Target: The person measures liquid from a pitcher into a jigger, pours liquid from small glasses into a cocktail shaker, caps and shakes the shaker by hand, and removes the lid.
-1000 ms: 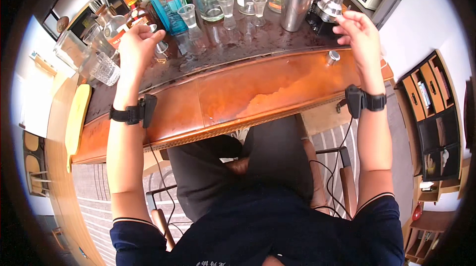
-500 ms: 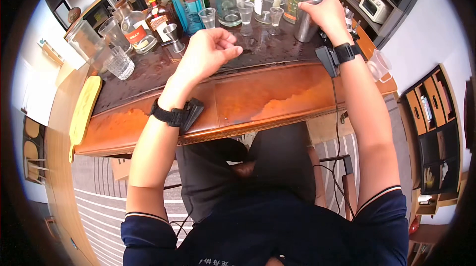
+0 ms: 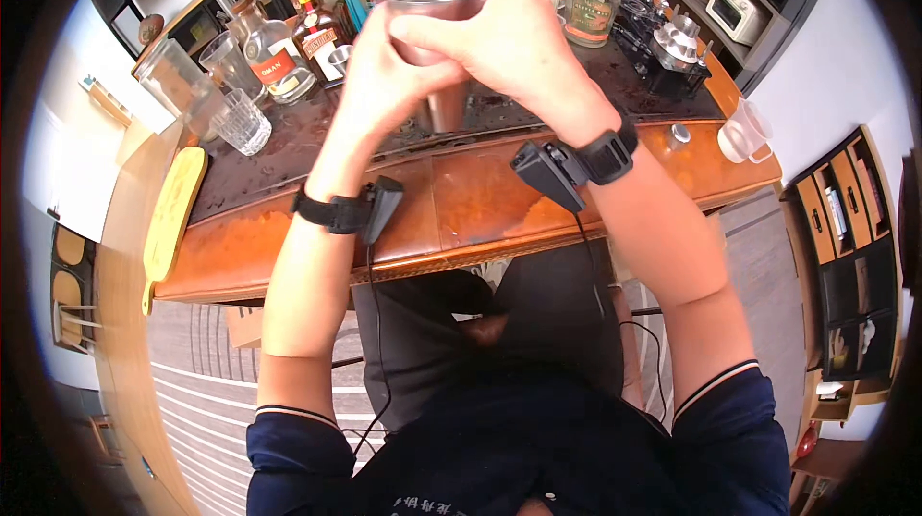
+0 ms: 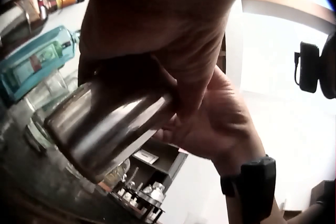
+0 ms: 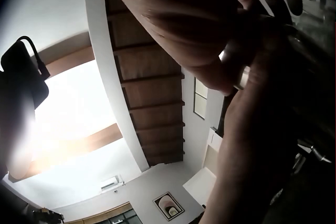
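Note:
A tall stainless steel shaker tin [image 3: 444, 112] stands mouth up over the near part of the dark counter in the head view. My left hand [image 3: 389, 79] grips its side from the left. From the right, my right hand [image 3: 514, 36] holds it near the rim, thumb across the front. In the left wrist view the tin's shiny lower body [image 4: 115, 124] shows below the left hand. The right wrist view is dark, with most of the tin hidden. A steel jigger [image 3: 340, 55] stands partly hidden behind my left hand.
Several liquor bottles, among them an orange-labelled one [image 3: 274, 60], line the back. A cut-glass tumbler [image 3: 242, 122] and a yellow cutting board [image 3: 175, 218] lie left. On the right are a metal barware set [image 3: 677, 45], a small metal cap [image 3: 678, 136] and a plastic measuring cup [image 3: 744, 135].
The left hand let go of the jigger, leaving it on the counter, and moved right. The right hand grasped the shaker tin and brought it left to the middle, where both hands now hold it.

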Demonstrator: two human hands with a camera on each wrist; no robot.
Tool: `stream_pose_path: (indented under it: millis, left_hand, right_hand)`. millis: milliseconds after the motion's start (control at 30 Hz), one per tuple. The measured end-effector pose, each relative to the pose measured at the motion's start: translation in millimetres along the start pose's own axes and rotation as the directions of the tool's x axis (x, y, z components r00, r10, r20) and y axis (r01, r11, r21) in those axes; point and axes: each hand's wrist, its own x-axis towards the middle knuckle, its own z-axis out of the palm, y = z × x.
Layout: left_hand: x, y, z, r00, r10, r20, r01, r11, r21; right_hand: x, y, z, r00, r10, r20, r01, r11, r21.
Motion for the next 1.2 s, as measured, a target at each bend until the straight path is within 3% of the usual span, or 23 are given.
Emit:
stream_pose_path:
  millis: [33,67,100,133,167,233,267,300,367,400,433,500,533,700,733,767,833,867,900,1033,1100,1133,1200]
  left_hand:
    - [4,-21,-10,0.998,-0.057,-0.022,0.057,0.998,-0.016]
    - [4,-13,-22,0.995,-0.102,-0.006,0.101,0.991,-0.087]
    - [4,-5,-34,0.989,-0.145,0.011,0.145,0.977,-0.158]
    - [8,-12,-42,0.99,-0.125,0.063,0.138,0.953,-0.27]
    - [11,-29,-49,0.989,-0.142,-0.046,0.131,0.974,-0.185]
    - [11,-50,-60,0.983,-0.184,-0.005,0.17,0.916,-0.362]
    - [11,-56,-65,0.978,-0.202,0.044,0.203,0.892,-0.403]
    - [10,-59,-64,0.978,-0.204,0.045,0.205,0.89,-0.408]
    - [5,-61,-59,0.979,-0.193,0.06,0.193,0.807,-0.559]
    - [5,-60,-56,0.98,-0.192,0.058,0.191,0.804,-0.564]
    - [3,-57,-54,0.984,-0.176,0.02,0.156,0.808,-0.568]
    - [-3,-57,-56,0.984,-0.175,-0.024,0.131,0.81,-0.571]
    - [-3,-59,-60,0.985,-0.172,-0.033,0.123,0.813,-0.569]
    - [-11,-60,-77,0.971,-0.239,-0.026,0.177,0.785,-0.594]
    - [-11,-60,-76,0.969,-0.237,-0.069,0.155,0.802,-0.577]
    - [-10,-63,-75,0.967,-0.242,-0.077,0.155,0.802,-0.576]
    - [-9,-69,-75,0.971,-0.227,-0.078,0.159,0.851,-0.5]
    - [-9,-72,-71,0.974,-0.211,-0.081,0.14,0.843,-0.52]
    - [-11,-69,-70,0.973,-0.216,-0.084,0.143,0.844,-0.517]
    - [-11,-62,-69,0.98,-0.189,-0.064,0.143,0.89,-0.434]
    - [-11,-65,-70,0.972,-0.233,-0.043,0.189,0.873,-0.45]
    - [-11,-70,-70,0.971,-0.233,-0.048,0.187,0.874,-0.448]
    - [-9,-85,-70,0.969,-0.246,-0.036,0.202,0.863,-0.463]
  right_hand:
    - [3,1,1,1.0,0.004,-0.005,-0.004,1.0,0.001]
    - [5,1,0,0.988,0.066,0.136,-0.115,0.914,0.389]
    - [6,2,-2,0.956,0.062,0.287,-0.251,0.674,0.694]
    - [5,9,-9,0.935,0.124,0.332,-0.334,0.624,0.706]
    - [6,21,-11,0.942,0.18,0.285,-0.333,0.62,0.71]
    - [15,53,-17,0.928,0.322,0.188,-0.372,0.757,0.537]
    - [24,86,-16,0.941,0.338,0.032,-0.331,0.891,0.312]
    - [31,116,-17,0.945,0.305,-0.121,-0.301,0.952,0.054]
    - [32,137,-32,0.956,0.249,-0.158,-0.29,0.893,-0.345]
    - [32,142,-40,0.899,0.434,-0.056,-0.431,0.858,-0.28]
    - [30,140,-42,0.9,0.433,-0.053,-0.429,0.857,-0.287]
    - [25,137,-41,0.782,0.623,-0.001,-0.622,0.781,-0.057]
    - [24,138,-42,0.793,0.608,0.021,-0.599,0.786,-0.152]
    - [15,152,-25,0.77,0.637,0.02,-0.629,0.764,-0.143]
    - [15,148,-22,0.921,0.354,-0.16,-0.388,0.859,-0.333]
    - [17,145,-18,0.966,0.0,-0.259,-0.145,0.828,-0.542]
    - [14,116,-9,0.978,0.057,-0.203,-0.14,0.893,-0.428]
    - [10,94,1,0.983,0.182,-0.017,-0.183,0.976,-0.117]
    - [6,77,14,0.951,0.239,0.197,-0.277,0.942,0.192]
    - [2,46,65,0.885,0.325,0.335,-0.366,0.928,0.067]
    - [8,67,95,0.954,0.218,0.205,-0.193,0.972,-0.136]
    - [11,62,99,0.955,0.214,0.206,-0.189,0.973,-0.133]
    - [18,53,104,0.822,0.45,0.349,-0.494,0.868,0.046]
